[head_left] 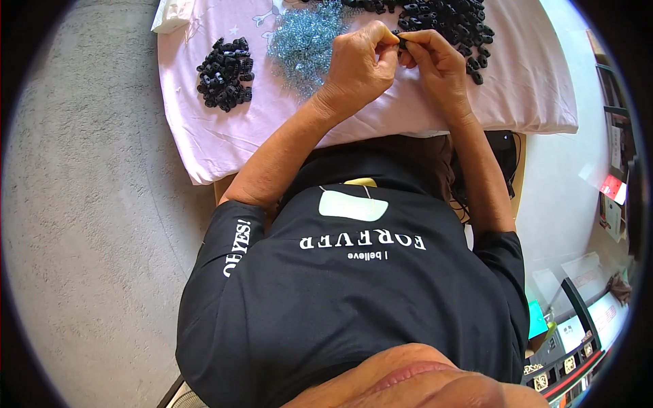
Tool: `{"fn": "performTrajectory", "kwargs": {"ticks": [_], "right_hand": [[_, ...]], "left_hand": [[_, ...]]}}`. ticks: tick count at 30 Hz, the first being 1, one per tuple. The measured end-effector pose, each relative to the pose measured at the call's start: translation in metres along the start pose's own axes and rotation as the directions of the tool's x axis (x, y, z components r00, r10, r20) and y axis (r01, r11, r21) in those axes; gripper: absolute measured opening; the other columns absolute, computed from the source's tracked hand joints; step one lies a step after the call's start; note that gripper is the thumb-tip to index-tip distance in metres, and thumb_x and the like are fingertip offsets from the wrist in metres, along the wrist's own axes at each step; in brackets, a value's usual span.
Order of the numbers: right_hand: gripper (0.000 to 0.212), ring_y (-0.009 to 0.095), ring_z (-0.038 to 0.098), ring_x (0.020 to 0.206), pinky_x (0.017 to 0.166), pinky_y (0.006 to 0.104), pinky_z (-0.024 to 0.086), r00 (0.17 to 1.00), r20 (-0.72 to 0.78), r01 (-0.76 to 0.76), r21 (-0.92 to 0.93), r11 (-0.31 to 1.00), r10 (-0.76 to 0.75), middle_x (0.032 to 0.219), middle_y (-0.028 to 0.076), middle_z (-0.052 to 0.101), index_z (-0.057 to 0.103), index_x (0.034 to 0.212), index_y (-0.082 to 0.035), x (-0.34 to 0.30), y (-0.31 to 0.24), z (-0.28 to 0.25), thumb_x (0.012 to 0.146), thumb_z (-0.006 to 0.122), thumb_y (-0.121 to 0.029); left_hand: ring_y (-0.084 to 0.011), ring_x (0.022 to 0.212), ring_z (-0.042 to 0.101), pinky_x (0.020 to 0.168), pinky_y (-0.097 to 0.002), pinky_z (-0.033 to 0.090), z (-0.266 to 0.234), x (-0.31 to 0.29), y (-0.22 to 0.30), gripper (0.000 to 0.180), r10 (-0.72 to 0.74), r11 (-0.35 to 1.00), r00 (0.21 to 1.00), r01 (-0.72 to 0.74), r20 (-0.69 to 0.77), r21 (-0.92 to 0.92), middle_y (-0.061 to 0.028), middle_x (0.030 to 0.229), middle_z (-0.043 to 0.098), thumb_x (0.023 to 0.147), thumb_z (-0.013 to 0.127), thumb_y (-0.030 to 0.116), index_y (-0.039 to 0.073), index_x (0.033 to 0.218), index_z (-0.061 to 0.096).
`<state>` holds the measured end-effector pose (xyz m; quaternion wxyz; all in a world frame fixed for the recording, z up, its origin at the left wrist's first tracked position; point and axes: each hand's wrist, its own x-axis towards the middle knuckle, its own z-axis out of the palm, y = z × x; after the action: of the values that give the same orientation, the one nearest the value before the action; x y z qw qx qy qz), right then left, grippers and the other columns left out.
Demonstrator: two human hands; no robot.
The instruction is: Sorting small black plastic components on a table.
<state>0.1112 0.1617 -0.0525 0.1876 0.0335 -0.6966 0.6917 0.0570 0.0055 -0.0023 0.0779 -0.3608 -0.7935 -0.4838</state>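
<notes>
Over the far part of the table my left hand and my right hand meet with their fingertips pinched together. Between them is a small black plastic part, mostly covered by the fingers, so its full shape is hidden. Just left of my left hand lies a loose heap of shiny clear-bluish small pieces, too fine to make out singly. A large pile of black oval plastic parts spreads beyond and to the right of my right hand. Farther left sits a smaller pile of similar black parts.
A pale pink cloth covers the table, its near edge hanging toward my lap. A white box-like object stands at the far left corner. On the right, shelving with boxes and a dark rack stand on the floor.
</notes>
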Motion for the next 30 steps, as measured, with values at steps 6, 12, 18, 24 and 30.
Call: {"fn": "performTrajectory", "kwargs": {"ticks": [6,12,18,24,30], "right_hand": [[0.015,0.006,0.060,0.077,0.074,0.0209,0.050,0.998,0.021,-0.064,0.200,0.978,0.061,0.086,0.001,0.066,0.068,0.112,-0.001,0.003,0.001,-0.004,0.102,0.057,-0.005],[0.023,0.006,0.055,0.083,0.075,0.0204,0.045,0.985,0.132,-0.139,0.267,0.954,0.106,0.103,0.002,0.065,0.061,0.125,-0.001,0.002,0.004,-0.011,0.105,0.052,-0.009],[0.033,0.005,0.055,0.087,0.076,0.0201,0.044,0.976,0.145,-0.194,0.258,0.946,0.161,0.111,0.003,0.064,0.049,0.138,-0.003,0.003,0.000,-0.014,0.106,0.049,-0.009],[0.032,0.009,0.061,0.102,0.085,0.0216,0.048,0.967,0.172,-0.247,0.448,0.859,0.188,0.121,0.006,0.065,0.050,0.137,-0.003,0.004,0.006,-0.016,0.105,0.051,-0.008],[0.032,0.012,0.061,0.112,0.092,0.0240,0.051,0.964,0.186,-0.258,0.499,0.827,0.188,0.126,0.009,0.063,0.050,0.136,-0.003,0.005,0.010,-0.018,0.105,0.052,-0.007]], "left_hand": [[-0.0239,0.074,0.074,0.068,-0.0312,0.058,-0.002,0.001,-0.006,0.011,0.002,0.996,0.999,0.003,0.051,-0.092,-0.0144,0.080,0.072,0.086,0.072,0.004,0.001,0.095,0.065],[-0.0180,0.082,0.073,0.080,-0.0296,0.059,-0.015,0.008,-0.008,0.030,0.016,0.983,0.981,0.020,0.192,-0.181,-0.0096,0.089,0.072,0.084,0.081,0.011,0.002,0.108,0.066],[-0.0161,0.077,0.067,0.076,-0.0282,0.059,-0.022,0.020,-0.012,0.038,0.100,0.987,0.937,-0.052,0.335,-0.149,-0.0075,0.087,0.069,0.080,0.085,0.018,0.003,0.111,0.069],[-0.0163,0.077,0.065,0.073,-0.0287,0.057,-0.016,0.023,-0.018,0.041,0.126,0.986,0.941,-0.083,0.313,-0.146,-0.0062,0.087,0.068,0.076,0.087,0.019,0.004,0.111,0.071],[-0.0199,0.078,0.065,0.072,-0.0294,0.057,-0.010,0.022,-0.020,0.041,0.234,0.972,0.934,-0.224,0.269,-0.066,-0.0069,0.090,0.067,0.075,0.088,0.021,0.005,0.109,0.072]]}}
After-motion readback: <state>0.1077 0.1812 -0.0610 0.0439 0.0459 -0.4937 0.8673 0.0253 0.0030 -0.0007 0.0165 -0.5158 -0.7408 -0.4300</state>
